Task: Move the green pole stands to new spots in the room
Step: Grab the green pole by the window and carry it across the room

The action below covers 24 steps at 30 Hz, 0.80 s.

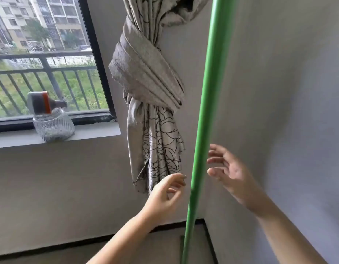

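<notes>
A tall green pole stands nearly upright in the room corner, running from the top of the view down to the floor, where a bit of its green base shows. My left hand hovers just left of the pole, fingers loosely curled and apart, holding nothing. To the pole's right, my right hand is spread open, palm facing the pole, a small gap between them. Neither hand touches the pole.
A knotted grey patterned curtain hangs just left of the pole. A window with a black frame is at left, and a clear spray bottle stands on its sill. Grey walls meet at the corner behind the pole.
</notes>
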Available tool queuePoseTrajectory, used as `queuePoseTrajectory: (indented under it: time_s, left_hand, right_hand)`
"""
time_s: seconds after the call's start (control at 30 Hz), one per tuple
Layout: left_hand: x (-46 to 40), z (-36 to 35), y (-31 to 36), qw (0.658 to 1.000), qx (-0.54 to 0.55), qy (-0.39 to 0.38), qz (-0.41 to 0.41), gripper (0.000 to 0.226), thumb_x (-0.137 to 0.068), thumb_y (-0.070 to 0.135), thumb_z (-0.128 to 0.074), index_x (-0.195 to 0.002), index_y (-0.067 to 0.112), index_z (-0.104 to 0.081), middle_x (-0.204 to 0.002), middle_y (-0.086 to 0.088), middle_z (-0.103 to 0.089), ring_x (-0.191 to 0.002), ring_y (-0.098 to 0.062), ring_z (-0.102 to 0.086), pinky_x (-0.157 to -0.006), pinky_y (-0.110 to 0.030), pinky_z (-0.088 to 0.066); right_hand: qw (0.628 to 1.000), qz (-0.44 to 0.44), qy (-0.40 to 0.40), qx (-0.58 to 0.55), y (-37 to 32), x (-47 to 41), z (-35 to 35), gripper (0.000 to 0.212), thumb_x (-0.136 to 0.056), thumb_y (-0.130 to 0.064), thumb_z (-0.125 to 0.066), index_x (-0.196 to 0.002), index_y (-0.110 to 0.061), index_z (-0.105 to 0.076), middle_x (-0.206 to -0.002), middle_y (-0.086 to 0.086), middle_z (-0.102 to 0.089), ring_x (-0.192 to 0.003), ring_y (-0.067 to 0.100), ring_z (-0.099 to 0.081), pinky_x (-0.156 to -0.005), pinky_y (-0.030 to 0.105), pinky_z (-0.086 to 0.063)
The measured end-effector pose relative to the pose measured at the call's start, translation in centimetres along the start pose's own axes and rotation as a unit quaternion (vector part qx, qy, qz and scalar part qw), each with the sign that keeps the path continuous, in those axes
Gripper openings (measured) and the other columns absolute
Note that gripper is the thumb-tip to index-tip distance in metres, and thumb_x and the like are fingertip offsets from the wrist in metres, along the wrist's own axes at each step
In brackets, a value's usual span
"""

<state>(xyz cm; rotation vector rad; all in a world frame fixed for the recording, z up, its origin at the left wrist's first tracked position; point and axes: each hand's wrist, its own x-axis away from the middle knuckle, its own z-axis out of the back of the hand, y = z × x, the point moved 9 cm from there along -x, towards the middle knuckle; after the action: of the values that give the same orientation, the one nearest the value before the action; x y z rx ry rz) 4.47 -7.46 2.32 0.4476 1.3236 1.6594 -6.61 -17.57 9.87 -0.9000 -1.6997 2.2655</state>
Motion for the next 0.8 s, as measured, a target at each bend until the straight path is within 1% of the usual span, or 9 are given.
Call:
queuePoseTrajectory:
  time_s: [0.1, 0.17, 0.23, 0.3, 0.4, 0.53, 0.63, 0.7, 0.8]
  left_hand:
    - [0.3, -2.5, -0.5, 0.997, -0.013, -0.069, 0.018, 0.039, -0.072, 0.034, -0.048, -0.110, 0.027, -0.055, -0.103, 0.007, -0.064, -0.096, -0.006, -0.061, -0.087, -0.023, -0.050]
    - [0.8, -4.2, -1.2, 0.994, -0.029, -0.103, 0.029, 0.038, -0.073, 0.039, -0.049, -0.110, 0.030, -0.051, -0.099, 0.008, -0.064, -0.095, -0.009, -0.062, -0.092, -0.029, -0.051]
    - [1.2, -4.7, -1.7, 0.995, -0.026, -0.086, 0.051, 0.035, -0.071, 0.044, -0.052, -0.101, 0.025, -0.051, -0.093, -0.001, -0.066, -0.089, -0.017, -0.063, -0.089, -0.037, -0.054]
    - [1.3, -4.6, -1.9, 0.996, -0.037, -0.044, 0.066, 0.031, -0.073, 0.042, -0.057, -0.092, 0.019, -0.052, -0.089, -0.009, -0.067, -0.084, -0.022, -0.064, -0.082, -0.043, -0.055]
    - [2.2, -4.6, -1.6, 0.994, -0.064, 0.003, 0.084, 0.013, -0.082, 0.028, -0.060, -0.083, 0.019, -0.051, -0.083, -0.006, -0.066, -0.082, -0.023, -0.064, -0.078, -0.046, -0.054]
    - [4.8, -5.2, 0.3, 0.992, -0.074, 0.035, 0.094, 0.020, -0.085, 0.025, -0.059, -0.074, 0.034, -0.045, -0.077, 0.002, -0.062, -0.082, -0.023, -0.063, -0.078, -0.045, -0.054]
    - [7.1, -6.3, 1.6, 0.991, -0.073, 0.050, 0.098, 0.007, -0.084, 0.028, -0.057, -0.083, 0.027, -0.050, -0.084, -0.004, -0.066, -0.085, -0.023, -0.063, -0.082, -0.045, -0.053]
    - [9.1, -7.1, 2.6, 0.990, -0.076, 0.065, 0.104, 0.009, -0.084, 0.031, -0.056, -0.089, 0.024, -0.051, -0.090, -0.010, -0.068, -0.088, -0.025, -0.063, -0.083, -0.046, -0.053]
    - [12.7, -8.7, 4.3, 0.987, -0.077, 0.083, 0.117, 0.007, -0.087, 0.025, -0.056, -0.090, 0.026, -0.050, -0.093, -0.012, -0.068, -0.089, -0.025, -0.063, -0.083, -0.044, -0.053]
  right_hand:
    - [0.999, -0.010, -0.039, 0.020, 0.1, -0.3, -2.0, 0.050, -0.065, -0.060, -0.065, -0.112, -0.046, -0.052, -0.110, -0.013, -0.063, -0.106, 0.012, -0.057, -0.088, 0.032, -0.048]
    - [0.998, -0.010, -0.048, 0.027, 0.2, -0.1, -2.8, 0.043, -0.070, -0.056, -0.064, -0.110, -0.046, -0.052, -0.106, -0.006, -0.065, -0.102, 0.013, -0.059, -0.086, 0.032, -0.050]
    - [0.999, -0.005, -0.030, 0.020, 0.2, 0.2, -2.7, 0.035, -0.073, -0.047, -0.061, -0.107, -0.046, -0.054, -0.102, 0.005, -0.067, -0.097, 0.015, -0.062, -0.084, 0.025, -0.049]
    - [1.000, -0.002, -0.018, 0.017, -0.1, 0.4, -2.5, 0.031, -0.075, -0.038, -0.058, -0.105, -0.043, -0.055, -0.101, 0.013, -0.066, -0.093, 0.017, -0.063, -0.084, 0.025, -0.049]
    - [1.000, -0.001, -0.018, 0.023, -0.6, 1.0, -2.4, 0.027, -0.078, -0.031, -0.059, -0.104, -0.039, -0.054, -0.100, 0.017, -0.065, -0.091, 0.019, -0.063, -0.086, 0.027, -0.051]
    - [0.999, 0.016, -0.022, 0.033, -2.0, 3.1, -2.2, 0.031, -0.081, -0.016, -0.060, -0.102, -0.039, -0.054, -0.097, 0.011, -0.066, -0.085, 0.011, -0.062, -0.080, 0.019, -0.049]
    - [0.999, 0.027, -0.040, 0.024, -3.1, 5.3, -1.9, 0.031, -0.080, -0.015, -0.062, -0.101, -0.036, -0.054, -0.086, -0.009, -0.066, -0.081, 0.005, -0.061, -0.079, 0.019, -0.048]
    - [0.998, 0.037, -0.052, 0.027, -4.0, 7.0, -1.7, 0.034, -0.080, -0.013, -0.063, -0.098, -0.040, -0.054, -0.078, -0.020, -0.065, -0.077, 0.000, -0.059, -0.077, 0.017, -0.049]
    - [0.996, 0.044, -0.070, 0.024, -5.4, 10.3, -1.4, 0.038, -0.078, -0.011, -0.064, -0.095, -0.044, -0.054, -0.075, -0.026, -0.063, -0.073, -0.001, -0.058, -0.074, 0.017, -0.049]
